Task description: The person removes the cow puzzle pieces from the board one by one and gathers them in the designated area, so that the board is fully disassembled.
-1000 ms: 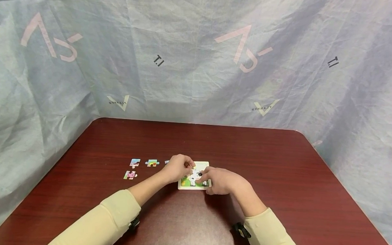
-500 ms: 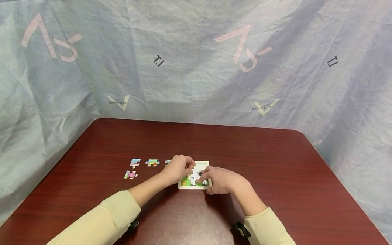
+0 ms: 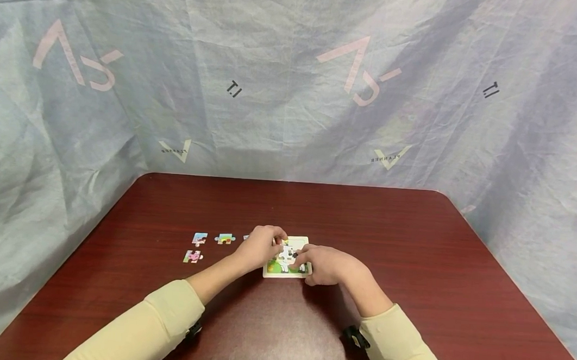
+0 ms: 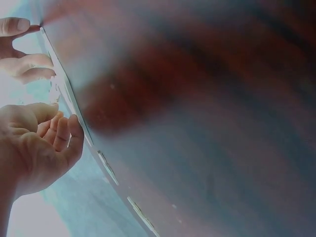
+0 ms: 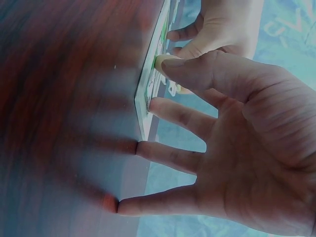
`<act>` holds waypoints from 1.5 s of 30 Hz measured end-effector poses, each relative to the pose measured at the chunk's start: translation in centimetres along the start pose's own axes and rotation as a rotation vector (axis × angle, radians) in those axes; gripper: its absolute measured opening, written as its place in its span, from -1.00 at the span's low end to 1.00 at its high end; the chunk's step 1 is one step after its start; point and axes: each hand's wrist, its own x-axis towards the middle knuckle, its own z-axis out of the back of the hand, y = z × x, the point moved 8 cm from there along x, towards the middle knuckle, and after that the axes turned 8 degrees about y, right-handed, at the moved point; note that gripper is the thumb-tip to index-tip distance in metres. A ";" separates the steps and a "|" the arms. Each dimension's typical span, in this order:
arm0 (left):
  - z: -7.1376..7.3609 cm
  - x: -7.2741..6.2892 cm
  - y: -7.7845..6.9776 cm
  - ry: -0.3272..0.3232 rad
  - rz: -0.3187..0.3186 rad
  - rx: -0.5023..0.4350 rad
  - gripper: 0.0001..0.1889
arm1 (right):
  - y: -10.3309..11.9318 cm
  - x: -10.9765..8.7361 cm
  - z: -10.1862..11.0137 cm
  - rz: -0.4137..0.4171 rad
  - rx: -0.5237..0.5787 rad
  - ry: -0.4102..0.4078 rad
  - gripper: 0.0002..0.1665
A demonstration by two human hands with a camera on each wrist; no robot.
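A small jigsaw board (image 3: 288, 275) with a pale rim lies on the table, showing a cow picture on green grass. Over its left side, my left hand (image 3: 261, 247) pinches a whitish puzzle piece (image 3: 286, 252), which sits tilted above the picture and is partly hidden by the fingers. My right hand (image 3: 332, 265) rests at the board's right side. In the right wrist view its thumb (image 5: 173, 64) lies on the board, and its outer fingers (image 5: 168, 154) stretch down to the board edge and tabletop.
Loose puzzle pieces lie left of the board: a blue one (image 3: 199, 238), a yellow-and-blue one (image 3: 225, 239) and a pink one (image 3: 193, 256). Another piece (image 3: 246, 237) is partly hidden behind my left hand. The dark red table (image 3: 365, 216) meets a grey cloth backdrop (image 3: 283, 93).
My left fingers have shifted slightly over the board, and more of the whitish piece shows, tilted. My right hand and the loose pieces stay put.
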 end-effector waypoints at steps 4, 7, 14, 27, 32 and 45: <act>0.7 -0.4 0.7 -0.026 0.008 -0.017 -0.85 | 0.2 0.0 0.1 0.012 -0.001 -0.006 -0.51; 1.4 -1.0 1.5 -0.048 0.012 -0.031 -0.85 | 0.3 0.0 0.1 0.011 0.011 -0.006 -0.51; 2.9 -2.9 4.0 -0.081 0.039 -0.040 -0.85 | 0.1 0.0 0.1 -0.001 0.033 -0.002 -0.51; 5.3 -6.4 8.1 -0.060 0.152 -0.012 -0.80 | -0.4 -0.2 0.1 -0.025 0.042 0.013 -0.52; 5.5 -7.3 8.9 -0.041 0.157 0.016 -0.80 | -0.4 -0.1 0.1 -0.023 0.040 0.011 -0.51; 5.8 -8.4 9.9 -0.022 0.162 0.065 -0.86 | -0.2 0.3 0.0 0.003 0.031 0.009 -0.51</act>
